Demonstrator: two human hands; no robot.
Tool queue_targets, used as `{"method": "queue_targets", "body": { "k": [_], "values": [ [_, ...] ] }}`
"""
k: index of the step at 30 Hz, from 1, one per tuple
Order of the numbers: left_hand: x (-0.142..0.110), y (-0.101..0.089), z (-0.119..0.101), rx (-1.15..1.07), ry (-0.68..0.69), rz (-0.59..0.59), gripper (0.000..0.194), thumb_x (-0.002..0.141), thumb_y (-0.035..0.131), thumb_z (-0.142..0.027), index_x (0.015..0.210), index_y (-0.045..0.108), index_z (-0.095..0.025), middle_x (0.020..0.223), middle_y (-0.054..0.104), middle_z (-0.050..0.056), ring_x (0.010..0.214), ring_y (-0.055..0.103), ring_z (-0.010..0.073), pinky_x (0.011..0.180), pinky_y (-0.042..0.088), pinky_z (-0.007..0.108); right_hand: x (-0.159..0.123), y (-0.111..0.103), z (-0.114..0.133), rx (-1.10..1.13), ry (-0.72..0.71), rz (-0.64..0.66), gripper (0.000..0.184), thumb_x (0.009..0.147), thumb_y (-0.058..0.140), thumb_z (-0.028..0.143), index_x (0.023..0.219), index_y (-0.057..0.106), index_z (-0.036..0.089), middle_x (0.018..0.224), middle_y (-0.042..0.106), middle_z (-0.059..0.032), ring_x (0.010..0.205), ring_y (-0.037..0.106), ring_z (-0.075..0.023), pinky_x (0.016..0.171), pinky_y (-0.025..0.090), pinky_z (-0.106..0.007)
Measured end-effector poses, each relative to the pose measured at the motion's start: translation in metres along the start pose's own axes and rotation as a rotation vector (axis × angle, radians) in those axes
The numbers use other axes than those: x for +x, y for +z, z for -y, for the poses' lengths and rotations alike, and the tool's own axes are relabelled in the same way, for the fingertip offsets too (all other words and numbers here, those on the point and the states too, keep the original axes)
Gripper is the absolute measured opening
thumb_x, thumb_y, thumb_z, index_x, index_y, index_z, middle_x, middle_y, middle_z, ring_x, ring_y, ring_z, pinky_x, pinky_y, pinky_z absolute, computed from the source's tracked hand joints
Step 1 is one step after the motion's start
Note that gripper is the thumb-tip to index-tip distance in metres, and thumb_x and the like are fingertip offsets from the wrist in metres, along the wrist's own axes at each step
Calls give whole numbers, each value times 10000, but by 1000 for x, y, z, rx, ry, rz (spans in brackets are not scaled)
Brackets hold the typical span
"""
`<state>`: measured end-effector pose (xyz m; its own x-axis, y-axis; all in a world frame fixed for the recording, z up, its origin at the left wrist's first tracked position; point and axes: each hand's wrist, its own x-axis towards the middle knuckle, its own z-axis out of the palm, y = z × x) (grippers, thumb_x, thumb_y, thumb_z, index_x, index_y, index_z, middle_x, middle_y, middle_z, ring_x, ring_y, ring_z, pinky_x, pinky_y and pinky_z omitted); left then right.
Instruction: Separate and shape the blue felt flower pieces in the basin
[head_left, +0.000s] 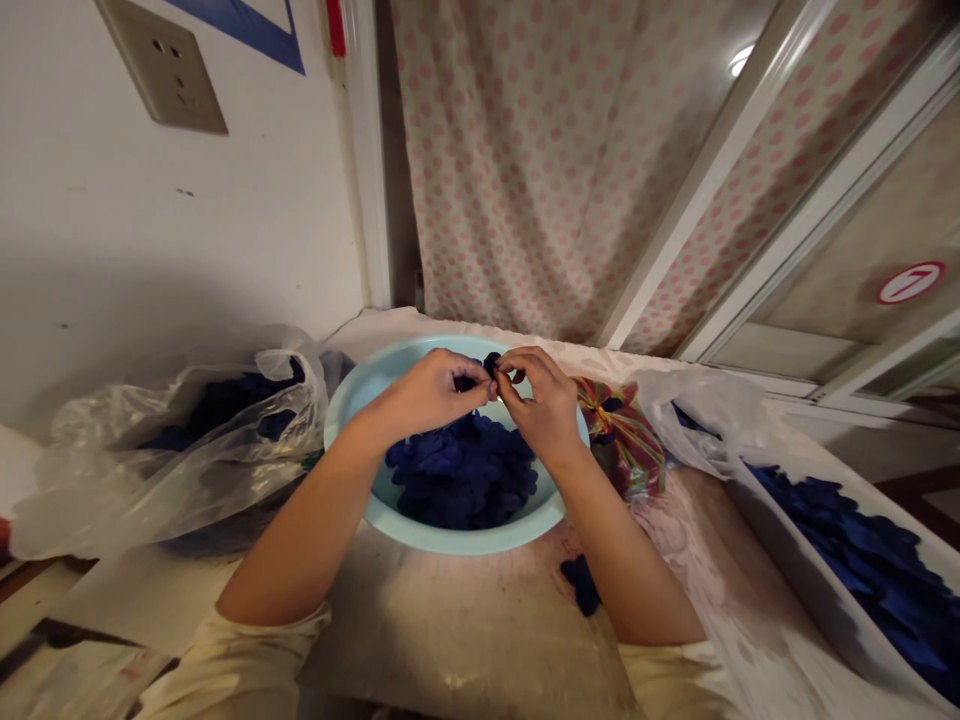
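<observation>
A light blue basin (pixel 450 538) stands on the table in front of me, holding a heap of dark blue petal-shaped pieces (pixel 461 475). Above the basin's far side, my left hand (pixel 427 395) and my right hand (pixel 541 400) meet fingertip to fingertip. Both pinch one small dark blue piece (pixel 490 362) between thumbs and fingers. One loose blue piece (pixel 581 583) lies on the table beside my right forearm.
A clear plastic bag (pixel 172 450) with more blue pieces sits at the left. A long white tray (pixel 840 590) lined with plastic and filled with blue pieces runs along the right. A striped red packet (pixel 626 435) lies behind the basin. Wall and dotted curtain stand beyond.
</observation>
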<state>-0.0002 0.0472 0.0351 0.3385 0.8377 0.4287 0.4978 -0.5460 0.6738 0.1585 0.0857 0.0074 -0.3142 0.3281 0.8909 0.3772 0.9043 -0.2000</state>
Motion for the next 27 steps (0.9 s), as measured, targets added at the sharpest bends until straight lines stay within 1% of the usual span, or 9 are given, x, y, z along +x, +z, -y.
{"method": "queue_targets", "body": {
  "k": [4,6,8,12,16,19,21,24,27],
  "values": [
    [0,-1,1,89,35,3,175,780,508,-253,738,651,-162,675,644,-4,615,552,117,592,419,220,1,0,-1,64,60,40,170,826,494,134,964,565,205,878,605,-39,768,584,-141,710,495,-294],
    [0,-2,-1,140,68,-11,135,775,517,-239,792,631,-168,709,634,-5,630,549,115,610,416,222,1,1,-4,103,83,47,187,829,484,130,980,565,205,901,605,-44,811,588,-146,725,494,-295],
    [-2,-2,-3,155,87,-49,121,778,521,-231,867,583,-176,706,603,-15,613,534,105,596,408,217,0,2,-6,136,134,25,165,823,491,138,956,559,209,892,603,-37,812,591,-147,721,494,-293],
    [-3,-2,-4,37,70,-94,204,832,462,-212,1035,453,-191,673,559,-32,597,541,97,577,413,204,-2,7,-9,217,258,-34,94,806,536,201,901,535,206,843,591,-17,709,580,-123,679,485,-271],
    [-2,-2,0,52,58,-114,311,855,424,-204,1165,401,-210,704,566,-20,635,569,108,599,428,210,-1,8,-5,265,279,7,32,787,545,200,810,524,198,778,561,-4,695,555,-116,660,471,-258],
    [-1,-2,1,116,78,-100,313,863,406,-205,1175,425,-217,735,569,-15,617,549,99,595,422,204,0,6,-2,268,263,51,23,776,534,178,773,517,193,780,557,-8,724,556,-121,677,473,-260],
    [-1,-2,1,131,86,-85,302,864,401,-199,1163,438,-216,759,573,-12,610,539,94,591,422,199,0,6,-2,259,280,42,28,773,523,163,780,518,190,769,566,-4,688,556,-112,667,473,-258],
    [-1,-2,1,139,89,-68,288,868,399,-196,1153,438,-211,756,576,-9,616,542,98,594,427,202,0,8,-4,285,334,16,88,764,534,164,848,548,186,787,595,-5,638,560,-100,637,475,-252],
    [-1,-2,2,152,80,-53,306,874,405,-211,1179,409,-211,726,575,-11,629,558,109,598,435,210,-1,10,-6,383,392,31,162,750,574,191,911,590,180,813,620,-22,662,583,-111,618,486,-249]
  ]
}}
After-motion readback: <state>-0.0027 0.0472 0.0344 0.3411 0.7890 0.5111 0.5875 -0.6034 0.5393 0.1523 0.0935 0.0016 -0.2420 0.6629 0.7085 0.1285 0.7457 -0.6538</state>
